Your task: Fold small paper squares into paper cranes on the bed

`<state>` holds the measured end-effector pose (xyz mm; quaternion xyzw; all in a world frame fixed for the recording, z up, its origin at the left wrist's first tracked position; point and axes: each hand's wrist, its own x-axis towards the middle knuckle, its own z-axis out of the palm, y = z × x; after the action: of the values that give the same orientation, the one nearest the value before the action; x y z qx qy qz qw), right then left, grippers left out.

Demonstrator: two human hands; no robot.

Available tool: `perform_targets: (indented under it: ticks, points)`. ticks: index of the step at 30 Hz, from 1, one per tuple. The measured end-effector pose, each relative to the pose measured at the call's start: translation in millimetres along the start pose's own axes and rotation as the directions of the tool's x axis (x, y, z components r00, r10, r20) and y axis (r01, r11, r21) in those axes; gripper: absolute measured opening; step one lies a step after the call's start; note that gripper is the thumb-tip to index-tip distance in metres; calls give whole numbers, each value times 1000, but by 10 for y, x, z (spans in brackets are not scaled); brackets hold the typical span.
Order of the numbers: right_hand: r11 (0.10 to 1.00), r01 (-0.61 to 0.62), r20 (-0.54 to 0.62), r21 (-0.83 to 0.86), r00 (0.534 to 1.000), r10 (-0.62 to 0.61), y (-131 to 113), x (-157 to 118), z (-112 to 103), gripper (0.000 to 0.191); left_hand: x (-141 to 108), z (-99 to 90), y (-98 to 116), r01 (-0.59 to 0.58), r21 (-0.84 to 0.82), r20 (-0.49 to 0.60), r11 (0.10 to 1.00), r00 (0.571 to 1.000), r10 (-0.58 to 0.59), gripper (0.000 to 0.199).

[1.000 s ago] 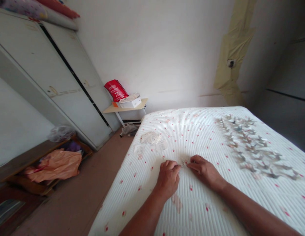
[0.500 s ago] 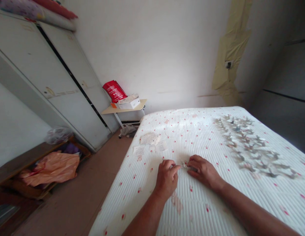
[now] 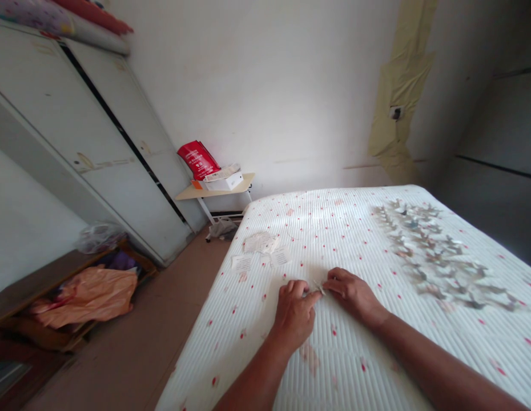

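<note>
Between my hands is a small piece of folded paper [image 3: 318, 287], pale and grey, partly hidden by the fingers. My left hand [image 3: 294, 313] is closed on its near left side, thumb and forefinger pinching it. From the right, my right hand [image 3: 352, 294] has its fingertips pressed together at the paper's other edge. Both hands rest low over the white quilted bed cover [image 3: 334, 359] with red dots. To the right stand rows of small folded paper figures [image 3: 441, 248], winged like birds. Several flat printed paper pieces [image 3: 263, 245] lie beyond my left hand.
A small table [image 3: 214, 191] with a white box [image 3: 225, 181] and a red bag [image 3: 198, 160] stands against the wall. Grey-white cabinets [image 3: 98, 125] line the left side. An orange plastic bag [image 3: 92, 294] lies on a low wooden shelf beside the brown floor [image 3: 132, 342].
My left hand has shifted slightly right, bringing its fingertips nearer my right hand. The folded paper has turned a little between them. The paper figures and flat pieces stay in place.
</note>
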<state>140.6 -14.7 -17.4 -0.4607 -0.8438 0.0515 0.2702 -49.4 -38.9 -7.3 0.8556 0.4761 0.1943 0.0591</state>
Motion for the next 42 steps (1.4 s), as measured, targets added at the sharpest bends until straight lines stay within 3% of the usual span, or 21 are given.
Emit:
perform_targets:
  ticks: [4,14,22,25,30,42]
  points:
    - [1000,3,2,6,1000,-3,30,61,26,25,10,-4,25,26,38,11,999,1000,-26,44]
    - [962,8,-26,271,1000,-1,14,19,-24,27,7,-7,53,26,68,-4,997,1000,-26,41]
    - [972,-1,19,234,1000,-4,43,10,-9,28,-2,-8,35,2,64,-26,998,1000,0,48]
    - [977,52,0,206,999,-53,27,10,-44,32,-2,0,37,1,61,-18,998,1000,1,45]
    - [990,123,97,69,987,-130,-35,30,-116,29,-2,-6,47,19,44,-9,999,1000,-19,43]
    - [989,141,76,38,987,-144,-10,9,-84,30,-9,-33,-9,87,44,-27,995,996,-86,42]
